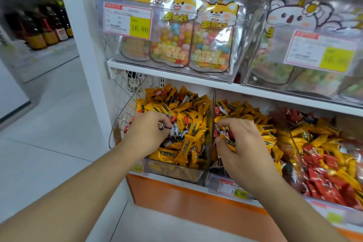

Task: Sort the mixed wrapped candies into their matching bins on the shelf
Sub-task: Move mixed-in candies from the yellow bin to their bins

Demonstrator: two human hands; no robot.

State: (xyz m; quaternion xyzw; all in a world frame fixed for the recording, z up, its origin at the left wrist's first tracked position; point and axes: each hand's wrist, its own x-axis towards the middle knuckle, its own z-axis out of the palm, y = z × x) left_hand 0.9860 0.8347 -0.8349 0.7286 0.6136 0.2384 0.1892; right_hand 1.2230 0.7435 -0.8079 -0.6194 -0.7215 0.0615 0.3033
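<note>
Two hands in bins | left hand [146,133] pinches dark-wrapped candies [174,132] over left bin [176,173]; right hand [241,147] curled on red candy [224,133] in middle bin [216,181] | yellow candies [188,116] fill both

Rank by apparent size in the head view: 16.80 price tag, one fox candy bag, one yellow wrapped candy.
1. Fox candy bag
2. 16.80 price tag
3. Yellow wrapped candy

The candy lies nearer the camera, yet looks smallest.
</note>
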